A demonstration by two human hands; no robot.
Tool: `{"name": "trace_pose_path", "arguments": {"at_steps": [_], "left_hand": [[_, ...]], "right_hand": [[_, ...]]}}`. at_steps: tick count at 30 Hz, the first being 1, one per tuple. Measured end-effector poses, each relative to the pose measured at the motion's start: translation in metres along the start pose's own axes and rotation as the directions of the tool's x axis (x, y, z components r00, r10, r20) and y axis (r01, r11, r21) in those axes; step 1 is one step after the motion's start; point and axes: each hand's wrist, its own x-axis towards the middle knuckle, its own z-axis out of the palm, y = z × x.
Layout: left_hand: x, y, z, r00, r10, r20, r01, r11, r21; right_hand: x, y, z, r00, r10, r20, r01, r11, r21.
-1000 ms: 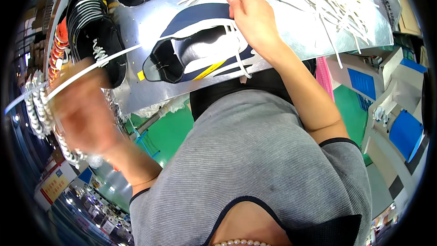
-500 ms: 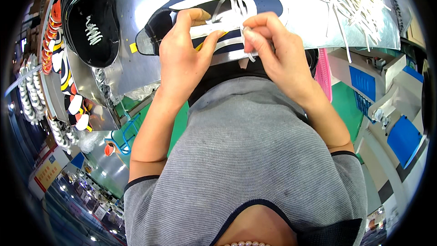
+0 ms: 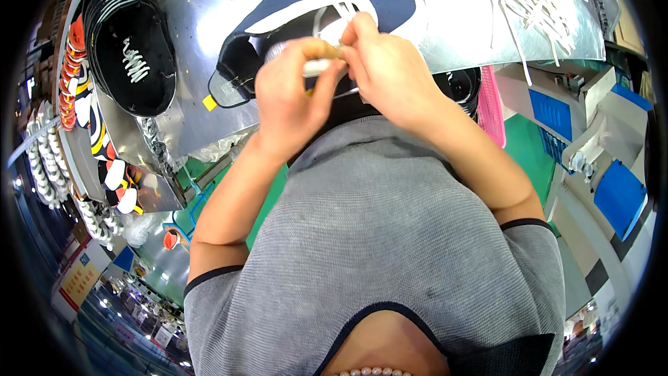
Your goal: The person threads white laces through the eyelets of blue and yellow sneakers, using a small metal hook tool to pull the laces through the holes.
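Observation:
A navy and white shoe upper [image 3: 306, 1] lies flat on the metal table, its dark heel end to the left. White shoelace strands [image 3: 344, 11] run through its throat. My left hand [image 3: 293, 94] is closed on the upper's near edge, with a white strip showing between thumb and fingers. Close against it, my right hand [image 3: 391, 71] is pinched at the eyelet edge, seemingly on a lace. The fingertips of both hands meet, so the lace end there is hidden.
Loose white laces [image 3: 532, 0] are heaped at the table's right, some hanging over its edge. Stacked black shoe uppers [image 3: 132, 63] stand at the left, beside orange and white pieces [image 3: 73, 69]. A pink basket [image 3: 491, 108] sits below the table edge at right.
My right hand has moved left, up to my left hand, and turned inward. My left hand's fingers have drawn closer together. The upper has shifted slightly left.

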Motion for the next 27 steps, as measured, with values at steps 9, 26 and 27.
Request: {"name": "trace_pose_path", "arguments": {"at_steps": [9, 26, 27], "left_hand": [[-0.011, 0.0, -0.004, 0.991, 0.11, -0.077, -0.097, 0.983, 0.156], [-0.012, 0.002, -0.019, 0.998, 0.063, 0.015, -0.063, 0.998, 0.001], [-0.007, 0.003, -0.021, 0.998, 0.052, 0.033, -0.052, 0.999, -0.01]], "right_hand": [[-0.003, -0.015, -0.056, 0.986, -0.128, -0.109, 0.117, 0.988, -0.101], [0.048, -0.021, -0.092, 0.906, -0.261, -0.333, 0.412, 0.719, 0.56], [0.049, -0.02, -0.069, 0.965, -0.113, -0.236, 0.245, 0.707, 0.663]]}}
